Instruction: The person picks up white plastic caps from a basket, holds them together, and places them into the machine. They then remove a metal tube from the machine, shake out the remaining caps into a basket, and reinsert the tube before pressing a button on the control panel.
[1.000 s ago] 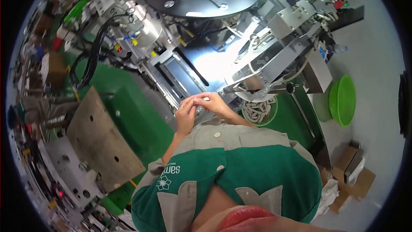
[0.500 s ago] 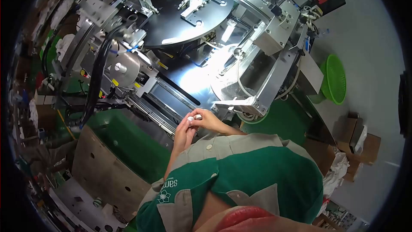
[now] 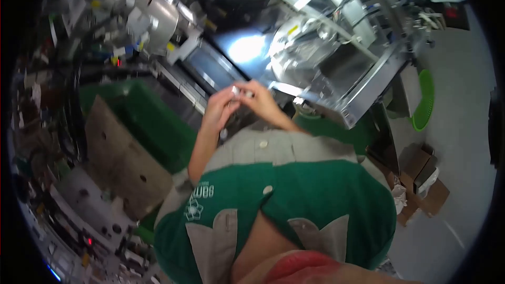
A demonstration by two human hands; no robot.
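Note:
Close together in front of the shirt, my two hands meet at a small white piece (image 3: 235, 90). My left hand (image 3: 218, 109) has its fingers closed round this piece. My right hand (image 3: 256, 98) is pinched at the piece's other side, with a second small pale thing (image 3: 249, 94) between its fingers, too blurred to name. Just beyond both hands is the machine's metal rail (image 3: 213, 68).
Behind my hands stands the machine with a metal cylinder (image 3: 158, 21) and a clear-covered metal frame (image 3: 363, 87). A green bin (image 3: 152, 121) with a brown board (image 3: 123, 158) is at left. At right are a green basket (image 3: 423, 102) and cardboard boxes (image 3: 434, 192).
The view has shifted and blurred, so the machine and my hands sit higher in it. My hands remain together at the white piece, their fingers slightly rearranged.

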